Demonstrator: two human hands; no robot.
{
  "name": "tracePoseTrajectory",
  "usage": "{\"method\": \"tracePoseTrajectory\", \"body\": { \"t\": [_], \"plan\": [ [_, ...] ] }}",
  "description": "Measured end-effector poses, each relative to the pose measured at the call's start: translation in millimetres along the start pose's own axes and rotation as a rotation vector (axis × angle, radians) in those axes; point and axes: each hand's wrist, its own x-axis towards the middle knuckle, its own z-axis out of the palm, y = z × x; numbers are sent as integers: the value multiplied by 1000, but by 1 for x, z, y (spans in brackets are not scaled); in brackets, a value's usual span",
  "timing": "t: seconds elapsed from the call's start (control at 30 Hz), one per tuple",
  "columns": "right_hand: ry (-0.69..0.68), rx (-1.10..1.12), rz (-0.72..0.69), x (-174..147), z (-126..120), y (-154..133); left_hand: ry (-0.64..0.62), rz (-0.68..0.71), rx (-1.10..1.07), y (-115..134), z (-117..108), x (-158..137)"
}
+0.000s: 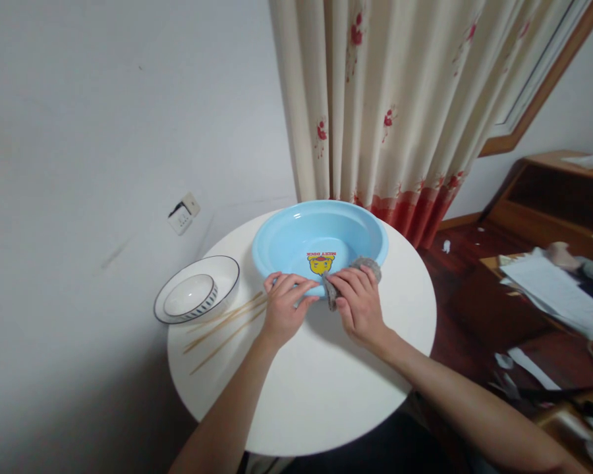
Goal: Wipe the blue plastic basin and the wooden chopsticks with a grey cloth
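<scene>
Head view, from my left: two bowls, a small bowl [188,293] inside a large bowl [227,278], then several thin sticks [197,343], too bunched for me to count surely, and one light-blue basin [277,245] at the far side of my white tabletop [316,395]. On the basin's floor I read "MEET DUCK", upside down to me, by a yellow cartoon face. My left hand [284,313] is narrowed, gripping the basin's near rim. My right hand [360,306] bunches one grey cloth [367,266] against that rim, farther right.
</scene>
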Motion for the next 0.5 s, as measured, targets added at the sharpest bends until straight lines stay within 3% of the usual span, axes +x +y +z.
{"method": "tracePoseTrajectory", "body": {
  "t": [0.17, 0.33, 0.5],
  "plan": [
    [12, -122, 185, 22, -6, 10, -11, 5, -8, 1, -1, 0],
    [-51, -148, 81, 27, -12, 24, -20, -18, -6, 1, -1, 1],
    [-34, -16, 21, 24, -24, 78, -19, -30, -17, 0, -1, 0]
  ]
}}
